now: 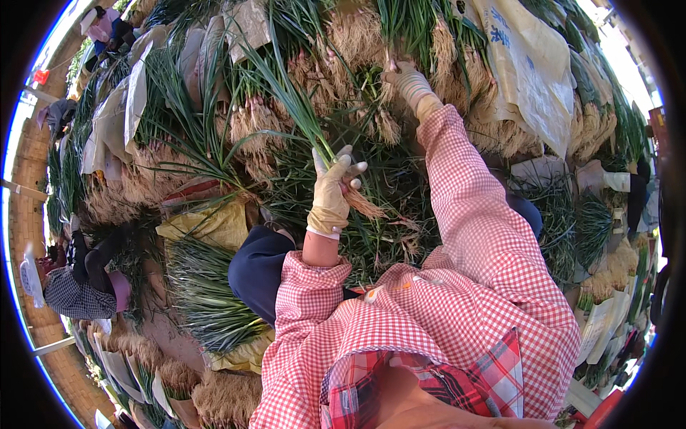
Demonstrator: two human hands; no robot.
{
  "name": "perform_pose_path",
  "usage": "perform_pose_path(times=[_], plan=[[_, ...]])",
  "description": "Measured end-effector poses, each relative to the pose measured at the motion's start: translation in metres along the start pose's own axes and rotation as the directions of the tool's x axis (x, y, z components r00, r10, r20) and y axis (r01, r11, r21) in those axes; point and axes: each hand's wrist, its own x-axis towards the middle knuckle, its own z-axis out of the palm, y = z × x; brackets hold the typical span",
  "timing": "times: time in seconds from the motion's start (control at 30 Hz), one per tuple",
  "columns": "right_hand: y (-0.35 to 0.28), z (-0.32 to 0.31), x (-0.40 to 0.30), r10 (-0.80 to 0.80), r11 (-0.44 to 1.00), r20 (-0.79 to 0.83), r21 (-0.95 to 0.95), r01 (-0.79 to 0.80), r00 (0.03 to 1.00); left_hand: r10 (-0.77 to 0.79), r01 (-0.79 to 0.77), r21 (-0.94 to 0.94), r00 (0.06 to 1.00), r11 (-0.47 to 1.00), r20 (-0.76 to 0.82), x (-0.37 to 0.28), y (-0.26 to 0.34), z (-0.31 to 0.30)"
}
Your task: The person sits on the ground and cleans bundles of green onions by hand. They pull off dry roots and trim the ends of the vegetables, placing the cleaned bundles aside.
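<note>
My left hand [333,185], in a pale glove, is closed around a few green garlic plants [304,115]. Their long leaves point up and away, and their roots [364,205] stick out below my palm. My right hand [408,84], in a striped, pale-cuffed glove, reaches to the pile ahead. Its fingers pinch a rooted garlic stem [392,65] near the bulb; part of the grip is hidden. Between my knees lies a heap of loose green leaves [386,171] with some rooted stalks.
Bundled garlic plants with roots [257,126] form a bank ahead. A white woven sack [528,69] bearing writing covers bundles at right. Trimmed green leaves [214,295] lie on a yellow sack [206,222] at left. A person [80,289] bends at far left, others farther back.
</note>
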Motion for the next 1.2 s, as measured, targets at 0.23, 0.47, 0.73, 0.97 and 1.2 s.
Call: perform_pose_path(times=[0.23,0.47,0.73,0.97,1.2], plan=[[0.024,0.013,-0.139,-0.466,0.832,-0.097,-0.387,0.398,0.880,0.105,-0.104,0.108,0.995,0.989,-0.001,0.011,-0.014,-0.016],[0.089,0.044,-0.208,-0.172,0.693,0.312,-0.635,0.340,0.934,0.119,-0.128,-0.052,0.981,0.990,-0.156,0.016,-0.065,-0.023],[0.056,0.048,-0.169,0.023,0.865,0.589,0.394,-0.312,0.808,0.305,-0.076,0.710,0.931,0.700,-0.201,-0.025,-0.078,-0.036],[0.163,0.156,-0.143,0.097,-0.011,0.608,0.792,-0.610,0.788,0.169,-0.112,0.183,0.928,0.977,-0.333,-0.029,-0.098,-0.050],[0.137,0.020,-0.118,0.185,0.672,0.204,0.687,-0.275,0.961,0.151,-0.151,0.002,0.988,0.989,-0.009,-0.069,-0.027,-0.034]])
